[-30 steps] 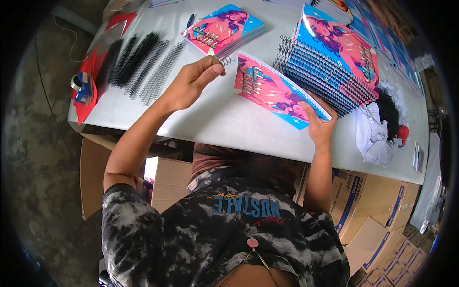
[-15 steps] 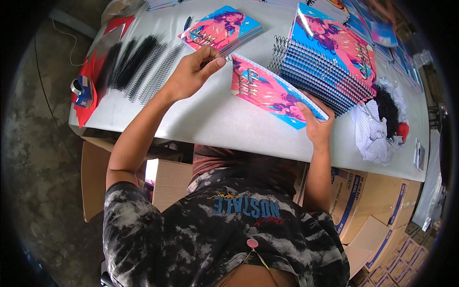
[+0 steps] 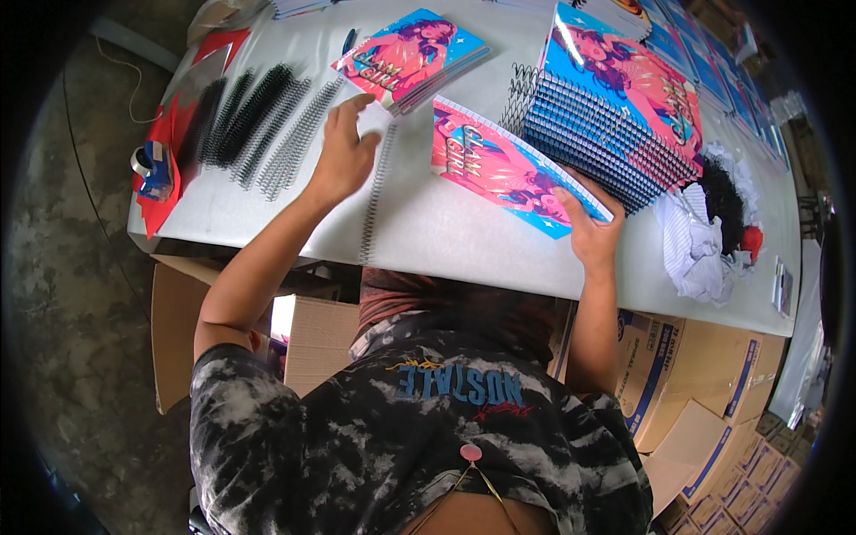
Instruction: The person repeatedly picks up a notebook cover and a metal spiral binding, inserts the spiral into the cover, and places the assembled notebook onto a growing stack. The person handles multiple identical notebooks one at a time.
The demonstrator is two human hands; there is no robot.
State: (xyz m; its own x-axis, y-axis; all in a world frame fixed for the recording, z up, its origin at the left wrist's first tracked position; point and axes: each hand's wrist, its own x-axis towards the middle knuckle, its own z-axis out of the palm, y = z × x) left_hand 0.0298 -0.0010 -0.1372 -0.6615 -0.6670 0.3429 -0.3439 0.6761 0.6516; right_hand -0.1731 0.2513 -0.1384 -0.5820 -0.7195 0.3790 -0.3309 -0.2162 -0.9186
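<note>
My right hand (image 3: 593,230) is closed on the right end of a notebook (image 3: 508,174) with a pink and blue illustrated cover, its punched page edge facing away from me. No coil shows along that edge. My left hand (image 3: 346,147) is apart from the notebook, index finger stretched out and thumb spread, with nothing visible in it. Just right of it a loose spiral coil (image 3: 374,201) extends toward the table's front edge. Beyond its fingertips is a small stack of matching notebooks (image 3: 406,58).
A tall stack of coil-bound notebooks (image 3: 615,107) stands to the right. Several loose coils (image 3: 254,116) lie at the left, near a blue tape dispenser (image 3: 154,169) and red sheets. Crumpled striped cloth (image 3: 691,245) sits at the right, and cardboard boxes (image 3: 687,374) are below the table.
My left hand has moved left, away from the notebook's corner, and its fingers have opened. A spiral coil now shows beside it. My right hand keeps the notebook nearly in place.
</note>
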